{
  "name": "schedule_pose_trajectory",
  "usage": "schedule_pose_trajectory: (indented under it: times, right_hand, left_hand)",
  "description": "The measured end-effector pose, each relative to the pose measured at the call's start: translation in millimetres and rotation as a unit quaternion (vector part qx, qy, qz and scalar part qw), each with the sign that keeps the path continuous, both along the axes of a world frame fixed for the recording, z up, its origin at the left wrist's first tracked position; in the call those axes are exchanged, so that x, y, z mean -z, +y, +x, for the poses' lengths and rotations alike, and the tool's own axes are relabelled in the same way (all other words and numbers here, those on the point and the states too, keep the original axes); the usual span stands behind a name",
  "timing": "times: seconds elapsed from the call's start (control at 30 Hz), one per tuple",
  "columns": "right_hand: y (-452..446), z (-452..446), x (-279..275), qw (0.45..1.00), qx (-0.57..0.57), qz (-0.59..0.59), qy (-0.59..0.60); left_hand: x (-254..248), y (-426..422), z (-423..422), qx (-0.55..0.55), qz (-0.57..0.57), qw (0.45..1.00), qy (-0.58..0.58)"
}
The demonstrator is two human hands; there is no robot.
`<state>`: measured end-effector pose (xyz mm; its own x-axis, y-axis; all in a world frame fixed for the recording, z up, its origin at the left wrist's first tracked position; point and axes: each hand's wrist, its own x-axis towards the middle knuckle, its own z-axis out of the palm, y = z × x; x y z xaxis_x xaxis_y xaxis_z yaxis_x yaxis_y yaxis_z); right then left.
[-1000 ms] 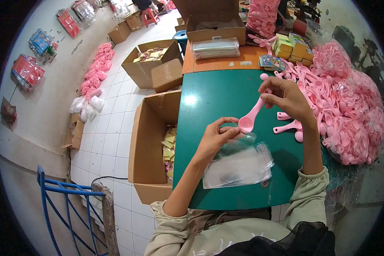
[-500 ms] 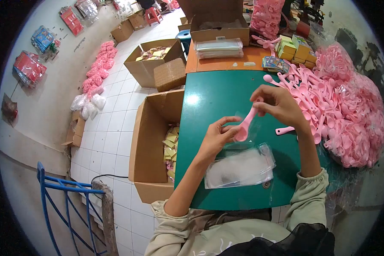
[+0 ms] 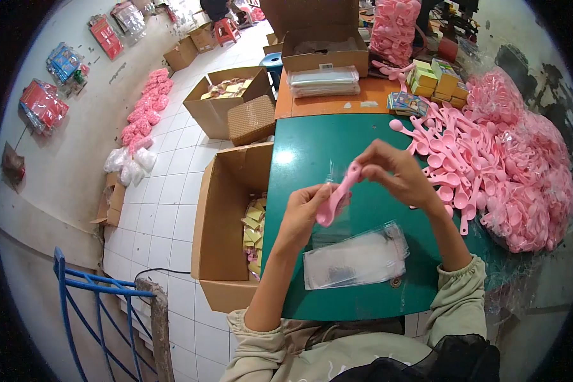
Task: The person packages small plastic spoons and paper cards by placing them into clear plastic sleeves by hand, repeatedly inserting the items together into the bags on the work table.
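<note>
A pink plastic spoon is held at a slant above the green table, bowl toward the lower left. My right hand pinches the end of its handle. My left hand is closed at the bowl end, its thumb against the spoon. Clear plastic film shows faintly around the left fingers; how it lies about the spoon I cannot tell. Below the hands, a stack of clear plastic bags lies flat on the table. To the right of my right hand is a large heap of loose pink spoons.
Left of the green table stands an open carton with small yellow-and-pink packets inside. Bulky plastic bags of pink spoons sit at the right. Small yellow boxes and more clear bags lie at the back. A blue rail is lower left.
Both hands have moved left with the spoon, the right one also lower on the spoon's far side. A loose spoon near my right forearm is now mostly hidden by it.
</note>
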<state>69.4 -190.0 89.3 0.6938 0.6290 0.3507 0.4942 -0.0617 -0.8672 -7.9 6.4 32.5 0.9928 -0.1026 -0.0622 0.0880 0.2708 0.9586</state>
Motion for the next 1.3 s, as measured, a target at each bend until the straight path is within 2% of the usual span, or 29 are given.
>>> schedule_pose_trajectory:
  times: [0.1,0.13,0.23,0.3,0.33,0.37,0.4,0.43,0.47,0.57,0.67,0.8,0.83,0.9,0.93,1.0,1.03,1.1,1.13,1.3]
  right_hand:
    - [5.4,-7.9,-4.7,0.988,-0.12,-0.087,-0.042]
    - [8.7,-7.6,2.4,0.978,-0.158,-0.092,-0.101]
    - [2.4,17.5,-1.4,0.973,-0.222,-0.041,-0.048]
    - [-21.9,72.2,-0.2,0.999,-0.053,0.009,0.012]
    - [-35.9,107.9,9.8,0.984,0.161,-0.062,0.03]
    - [-59.6,161.4,42.4,0.952,0.288,-0.051,-0.085]
    - [-79.6,187.4,51.1,0.909,0.39,-0.084,-0.119]
    - [-94.0,203.9,55.4,0.866,0.454,-0.188,-0.086]
    - [-105.5,220.7,59.3,0.808,0.511,-0.288,-0.051]
    - [-135.4,265.1,118.2,0.796,0.553,-0.238,-0.067]
    - [-139.0,273.7,124.1,0.777,0.571,-0.253,-0.072]
    - [-144.2,265.0,108.4,0.765,0.563,-0.291,-0.112]
    - [-146.0,257.2,100.6,0.777,0.548,-0.283,-0.13]
    - [-140.7,231.9,80.1,0.831,0.481,-0.226,-0.164]
    - [-131.7,214.1,69.0,0.879,0.418,-0.155,-0.171]
    - [-96.7,135.9,15.9,0.93,0.305,-0.147,-0.144]
    - [-78.5,95.9,-8.6,0.968,0.223,-0.099,-0.061]
    - [-53.6,26.4,-38.5,0.985,0.162,-0.015,0.058]
    - [-48.3,7.2,-41.4,0.991,0.131,0.006,0.042]
    - [-37.4,-44.9,-64.1,0.974,0.12,-0.129,-0.14]
  left_hand:
    - [-5.1,-0.9,-3.4,-0.04,-0.06,0.997,0.035]
    - [-13.4,-3.5,-6.2,-0.041,-0.06,0.997,0.037]
    - [-17.9,-5.6,-7.7,-0.056,-0.079,0.995,0.029]
    - [-21.2,-4.9,-9.0,-0.051,-0.101,0.994,0.001]
    - [-19.6,-3.8,-8.9,-0.049,-0.104,0.993,-0.006]
    - [-19.1,-3.0,-9.3,-0.046,-0.106,0.993,-0.014]
    - [-20.9,-3.5,-10.4,-0.048,-0.105,0.993,-0.015]
    - [-22.2,-3.6,-11.2,-0.043,-0.103,0.994,-0.017]
    - [-22.8,-3.6,-12.1,-0.039,-0.102,0.994,-0.019]
    - [-22.5,-3.9,-11.3,-0.033,-0.114,0.992,-0.041]
    - [-20.9,-2.7,-10.7,-0.033,-0.128,0.99,-0.041]
    - [-22.2,-1.2,-9.4,-0.033,-0.112,0.992,-0.041]
    - [-21.8,-1.3,-8.8,-0.032,-0.106,0.993,-0.036]
    - [-22.2,-0.2,-9.9,-0.03,-0.1,0.994,-0.033]
    - [-22.5,-1.2,-9.7,-0.027,-0.099,0.994,-0.037]
    - [-22.4,-1.8,-8.2,-0.018,-0.094,0.994,-0.043]
    - [-20.1,-1.9,-7.3,-0.012,-0.091,0.995,-0.045]
    - [-19.4,-4.7,-6.6,-0.003,-0.079,0.996,-0.05]
    - [-20.1,-5.6,-6.7,0.002,-0.07,0.996,-0.053]
    - [-17.2,-5.9,-8.8,0.04,0.017,0.994,-0.099]
